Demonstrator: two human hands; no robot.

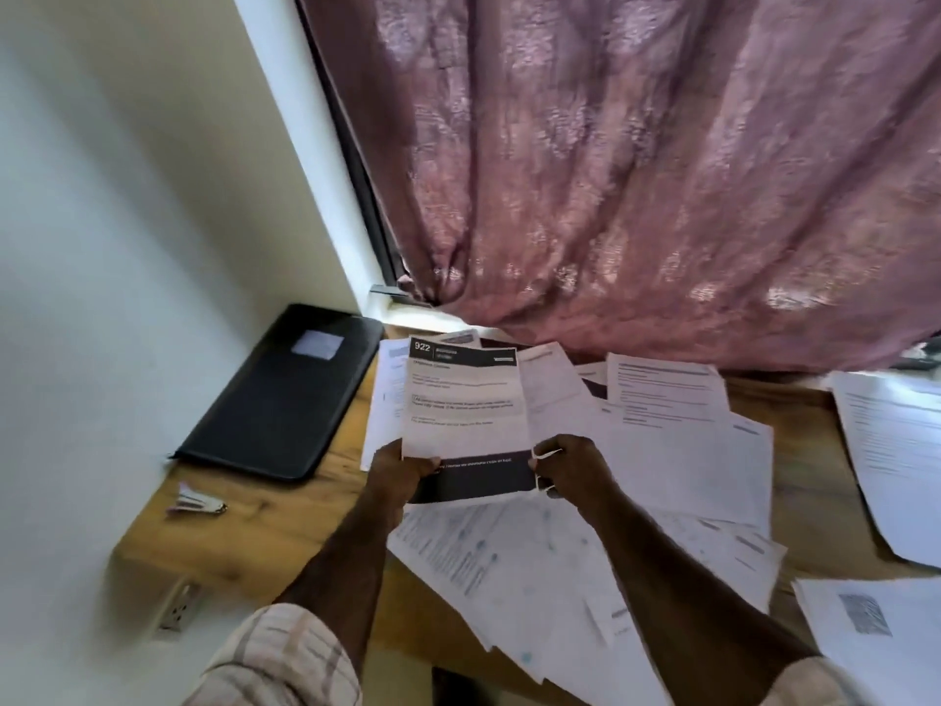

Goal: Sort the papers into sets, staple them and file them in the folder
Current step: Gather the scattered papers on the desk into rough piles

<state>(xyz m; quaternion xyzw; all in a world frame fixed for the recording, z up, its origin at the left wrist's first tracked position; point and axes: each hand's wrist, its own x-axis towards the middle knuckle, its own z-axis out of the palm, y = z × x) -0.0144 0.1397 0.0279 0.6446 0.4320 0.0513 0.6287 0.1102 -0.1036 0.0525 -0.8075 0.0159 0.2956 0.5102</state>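
Wall socket (179,610), white, is set low on the wall at the far left, below the edge of the wooden table (285,522). Stapler (196,501), small and silver, is laid on the table near the wall, just in front of the folder (277,394). The folder, black with a pale label on its cover, is laid closed at the table's left end, against the wall. Left hand (402,468) is seen with thumb curled over the lower left edge of the held sheets (466,400), which are gripped and raised above the table. The top sheet is printed with a dark header band marked "922"; a dark-banded page is seen beneath it. Right hand (565,463) is seen pinching the lower right corner of the same sheets. Loose papers (677,450), white and printed, are spread overlapping across the table from centre to right. A pink patterned curtain (636,170) is hung behind, with its hem touching the farthest papers.
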